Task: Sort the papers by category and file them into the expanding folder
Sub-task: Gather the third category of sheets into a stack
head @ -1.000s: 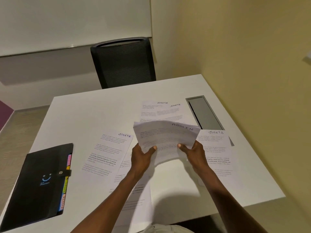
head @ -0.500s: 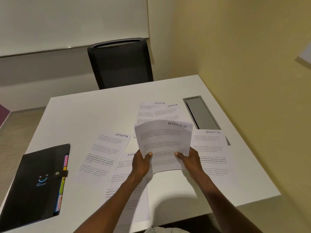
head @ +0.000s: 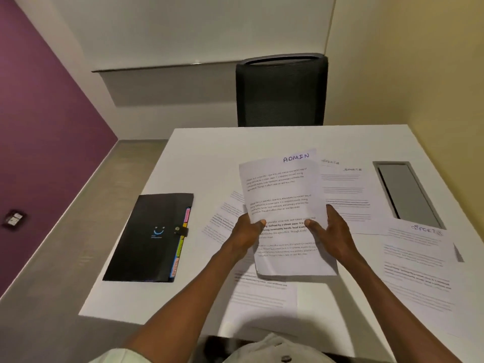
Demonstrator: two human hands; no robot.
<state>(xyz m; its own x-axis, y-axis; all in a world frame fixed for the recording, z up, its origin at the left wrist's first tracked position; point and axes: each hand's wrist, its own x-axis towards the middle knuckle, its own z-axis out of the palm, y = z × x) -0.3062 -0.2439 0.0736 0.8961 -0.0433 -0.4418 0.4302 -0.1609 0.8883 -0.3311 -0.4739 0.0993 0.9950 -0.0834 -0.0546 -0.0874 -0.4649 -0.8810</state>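
ADMIN sheet (head: 284,205) in 2 hands' grip, 1 folder (head: 146,239) shut

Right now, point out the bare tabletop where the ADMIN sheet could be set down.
Bare table lies beyond the black folder toward the chair, and at the near edge below the folder. It is crowded under both hands, left hand, right hand, and rightward, where SPORTS sheets overlap.

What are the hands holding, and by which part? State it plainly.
The ADMIN paper, pinched by both: left hand on its left edge, right hand on its right edge, around mid-height.
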